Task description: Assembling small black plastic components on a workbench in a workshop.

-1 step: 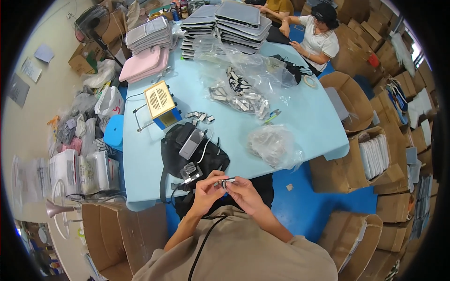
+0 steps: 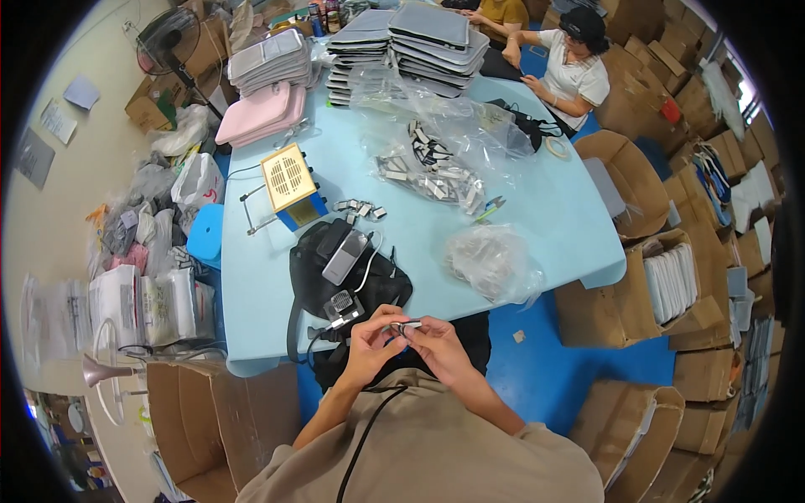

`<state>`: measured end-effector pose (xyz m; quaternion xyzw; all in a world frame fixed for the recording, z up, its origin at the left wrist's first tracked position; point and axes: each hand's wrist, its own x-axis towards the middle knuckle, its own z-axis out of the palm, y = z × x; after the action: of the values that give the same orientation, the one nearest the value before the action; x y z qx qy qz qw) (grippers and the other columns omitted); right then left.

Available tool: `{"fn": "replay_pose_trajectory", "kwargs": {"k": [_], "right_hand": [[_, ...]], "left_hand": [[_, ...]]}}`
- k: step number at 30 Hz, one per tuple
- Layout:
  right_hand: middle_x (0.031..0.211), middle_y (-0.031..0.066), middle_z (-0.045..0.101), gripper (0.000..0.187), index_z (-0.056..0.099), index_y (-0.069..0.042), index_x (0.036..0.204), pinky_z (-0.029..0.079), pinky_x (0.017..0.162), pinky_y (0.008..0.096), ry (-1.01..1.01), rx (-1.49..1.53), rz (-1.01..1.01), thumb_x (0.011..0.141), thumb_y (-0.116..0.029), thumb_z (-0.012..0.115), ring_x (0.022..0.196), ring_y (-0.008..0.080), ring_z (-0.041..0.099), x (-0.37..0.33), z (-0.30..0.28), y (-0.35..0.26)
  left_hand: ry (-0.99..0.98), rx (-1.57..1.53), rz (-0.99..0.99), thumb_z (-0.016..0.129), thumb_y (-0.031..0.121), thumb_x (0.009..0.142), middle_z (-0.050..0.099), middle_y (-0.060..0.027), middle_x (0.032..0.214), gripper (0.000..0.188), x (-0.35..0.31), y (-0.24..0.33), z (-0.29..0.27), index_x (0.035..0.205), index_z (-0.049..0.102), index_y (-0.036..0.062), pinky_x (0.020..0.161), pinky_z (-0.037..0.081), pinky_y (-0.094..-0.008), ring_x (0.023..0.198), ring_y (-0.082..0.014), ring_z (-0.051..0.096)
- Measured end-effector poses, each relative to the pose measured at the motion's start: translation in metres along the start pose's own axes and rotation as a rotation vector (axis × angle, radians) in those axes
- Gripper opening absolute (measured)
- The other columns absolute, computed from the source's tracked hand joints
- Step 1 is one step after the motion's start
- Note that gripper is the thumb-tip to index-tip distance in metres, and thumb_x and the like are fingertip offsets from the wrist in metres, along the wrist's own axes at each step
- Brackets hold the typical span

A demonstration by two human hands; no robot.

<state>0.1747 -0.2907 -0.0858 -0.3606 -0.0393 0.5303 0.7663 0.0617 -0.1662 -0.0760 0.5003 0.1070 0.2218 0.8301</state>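
Just beyond the table's near edge, my left hand [image 2: 375, 345] and my right hand [image 2: 439, 347] meet in front of my body. Both pinch one small silver-and-black piece [image 2: 408, 325] between fingertips, which partly cover it, so its exact kind cannot be made out. Close to my left hand lies a black bag [image 2: 387, 289]. On the bag rest a grey handheld device [image 2: 345, 258] with a white cable and a small silver-and-black gadget [image 2: 342, 308]. Farther off, several similar small silver-and-black pieces [image 2: 359, 209] lie loose. More of them fill a clear plastic bag [image 2: 440, 180].
The light-blue table [image 2: 402, 243] carries a yellow-and-blue box device [image 2: 290, 186], a crumpled clear bag [image 2: 490, 260], and stacks of grey sleeves [image 2: 429, 42] and pink sleeves [image 2: 262, 116]. Cardboard boxes [image 2: 220, 419] stand on both sides. A person [image 2: 574, 71] sits at the far right.
The small piece has turned slightly between my fingertips. Both hands stay in nearly the same place, and the whole view has shifted a little.
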Motion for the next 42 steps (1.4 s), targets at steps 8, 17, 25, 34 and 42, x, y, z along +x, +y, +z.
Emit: {"fn": "replay_pose_trajectory", "kwargs": {"k": [8,17,25,34,42], "right_hand": [[0.104,0.0114,0.07,0.014,0.072,0.007,0.108,0.058,0.081,0.0298,0.008,-0.446,-0.348,0.096,0.003,0.067,0.092,0.0166,0.069,-0.005,0.02,-0.008],[0.103,0.0108,0.07,0.015,0.075,0.004,0.107,0.057,0.083,0.0272,-0.101,-0.646,-0.415,0.092,0.004,0.072,0.096,0.0149,0.068,0.005,-0.001,-0.002],[0.106,0.013,0.07,0.024,0.074,0.005,0.115,0.054,0.084,0.0264,0.001,-0.617,-0.457,0.092,0.01,0.07,0.096,0.0149,0.067,0.003,0.012,-0.001],[0.109,0.014,0.069,0.025,0.073,0.005,0.115,0.055,0.085,0.0273,-0.056,-0.544,-0.464,0.091,0.012,0.068,0.098,0.0164,0.067,0.001,0.011,0.0],[0.106,0.0121,0.071,0.023,0.075,0.005,0.111,0.054,0.083,0.0251,0.016,-0.485,-0.411,0.089,0.012,0.071,0.096,0.014,0.067,0.004,0.005,0.002]], "left_hand": [[0.194,0.036,0.027,0.073,-0.01,0.088,0.066,-0.0089,0.106,0.022,-0.002,0.001,-0.011,0.11,0.072,-0.0051,0.087,0.055,-0.027,0.097,-0.0153,0.066],[0.087,0.119,-0.072,0.077,-0.009,0.083,0.066,-0.0072,0.1,0.022,-0.005,0.001,-0.028,0.105,0.075,-0.0047,0.078,0.047,-0.0231,0.092,-0.0113,0.061],[0.199,0.143,0.012,0.077,-0.013,0.082,0.071,-0.0117,0.106,0.023,-0.004,-0.003,-0.018,0.103,0.073,-0.0056,0.086,0.056,-0.0268,0.095,-0.0154,0.068],[0.173,0.134,0.019,0.079,-0.01,0.083,0.072,-0.0121,0.104,0.022,-0.003,-0.003,-0.019,0.104,0.073,-0.0056,0.084,0.058,-0.0271,0.093,-0.015,0.069],[0.222,0.185,-0.016,0.077,-0.007,0.087,0.072,-0.011,0.107,0.022,-0.006,-0.004,-0.013,0.108,0.073,-0.0057,0.081,0.054,-0.0233,0.09,-0.0113,0.066]]}}
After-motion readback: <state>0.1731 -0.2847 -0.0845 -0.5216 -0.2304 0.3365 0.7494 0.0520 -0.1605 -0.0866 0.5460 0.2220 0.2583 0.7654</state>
